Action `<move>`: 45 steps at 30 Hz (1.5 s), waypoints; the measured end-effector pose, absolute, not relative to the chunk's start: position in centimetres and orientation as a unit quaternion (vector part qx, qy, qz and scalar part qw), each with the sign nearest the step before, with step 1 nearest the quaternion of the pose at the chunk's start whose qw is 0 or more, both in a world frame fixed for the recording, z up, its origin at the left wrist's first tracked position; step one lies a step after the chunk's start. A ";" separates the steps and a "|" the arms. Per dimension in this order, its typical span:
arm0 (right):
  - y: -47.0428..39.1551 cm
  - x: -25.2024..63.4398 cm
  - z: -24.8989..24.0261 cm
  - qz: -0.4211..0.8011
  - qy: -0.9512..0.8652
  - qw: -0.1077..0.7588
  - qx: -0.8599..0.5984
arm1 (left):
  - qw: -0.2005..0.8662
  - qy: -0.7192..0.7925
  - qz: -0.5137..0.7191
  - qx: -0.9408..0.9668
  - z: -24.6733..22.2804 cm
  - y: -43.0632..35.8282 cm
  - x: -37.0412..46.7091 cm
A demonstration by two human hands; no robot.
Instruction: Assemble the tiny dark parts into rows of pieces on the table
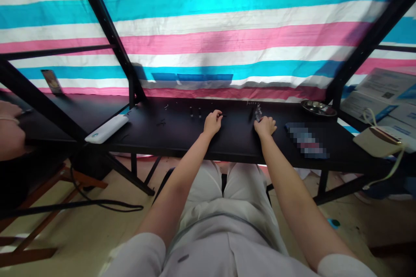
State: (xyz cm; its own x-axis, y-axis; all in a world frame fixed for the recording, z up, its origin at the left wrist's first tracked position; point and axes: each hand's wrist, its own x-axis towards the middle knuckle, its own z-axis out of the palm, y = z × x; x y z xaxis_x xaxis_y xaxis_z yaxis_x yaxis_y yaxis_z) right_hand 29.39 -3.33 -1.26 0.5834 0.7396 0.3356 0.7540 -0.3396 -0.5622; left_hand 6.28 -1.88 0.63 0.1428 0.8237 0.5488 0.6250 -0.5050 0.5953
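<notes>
My left hand (pixel 213 123) rests on the black table (pixel 175 137), its fingers pinched together on a small dark, thin piece (pixel 223 115). To the right, my right hand (pixel 265 127) lies with curled fingers at the near end of a cluster of small shiny pieces (pixel 258 111). Whatever those fingertips grip is too small to make out. Beside the cluster is a short dark stick-like item (pixel 251 114); a row of tiny light pieces (pixel 252 103) lies behind. Left of my left hand are two small dark-and-silver pieces (pixel 199 113), and farther left some tiny black bits (pixel 161 122).
A phone-like blurred object (pixel 306 140) lies right of my right hand, with a round metal dish (pixel 318 108) behind it. A beige pouch (pixel 378 141) sits at the right end. A long white case (pixel 107 129) is at left, near black frame posts (pixel 110 30). Another person's arm (pixel 11 130) shows at far left.
</notes>
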 end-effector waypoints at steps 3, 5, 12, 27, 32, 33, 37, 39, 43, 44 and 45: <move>-3.2 29.5 -1.4 -0.014 -0.459 0.354 -0.815 | 0.120 0.483 0.455 0.738 0.8 -2.3 6.2; -3.3 29.5 -1.4 -0.022 -0.460 0.362 -0.810 | 0.125 0.478 0.466 0.734 0.9 -2.4 6.2; -5.0 27.5 0.1 -0.017 -0.593 0.324 -0.737 | 0.143 0.457 0.489 0.729 0.9 -2.5 6.1; -3.9 22.0 1.0 -0.072 -0.720 0.210 -0.658 | 0.122 0.452 0.499 0.729 1.1 -2.7 6.0; -4.1 22.0 0.7 -0.091 -0.719 0.200 -0.659 | 0.114 0.444 0.505 0.731 1.0 -2.6 6.1; -4.2 22.0 0.7 -0.095 -0.721 0.197 -0.658 | 0.113 0.443 0.506 0.731 0.9 -2.6 6.1; -4.4 21.9 0.8 -0.112 -0.736 0.183 -0.643 | 0.109 0.428 0.509 0.739 0.7 -2.4 6.1; -4.5 21.9 0.9 -0.119 -0.742 0.174 -0.636 | 0.105 0.417 0.511 0.744 0.6 -2.4 6.1; -4.5 21.9 0.7 -0.133 -0.746 0.164 -0.631 | 0.092 0.404 0.511 0.753 0.6 -2.5 6.1; -4.5 21.9 0.6 -0.139 -0.747 0.163 -0.630 | 0.086 0.402 0.508 0.757 0.7 -2.6 6.1; -4.4 21.9 0.6 -0.145 -0.747 0.164 -0.627 | 0.077 0.400 0.503 0.762 0.7 -2.7 6.2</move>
State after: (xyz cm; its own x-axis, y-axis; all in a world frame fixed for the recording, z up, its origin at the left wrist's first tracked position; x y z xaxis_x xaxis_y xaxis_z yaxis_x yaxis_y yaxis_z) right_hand 21.86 -4.43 0.57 -0.1591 0.8901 0.4270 0.9853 0.1706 0.0115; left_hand 6.18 -2.65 0.70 0.1737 0.6879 0.7047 0.5330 -0.6674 0.5201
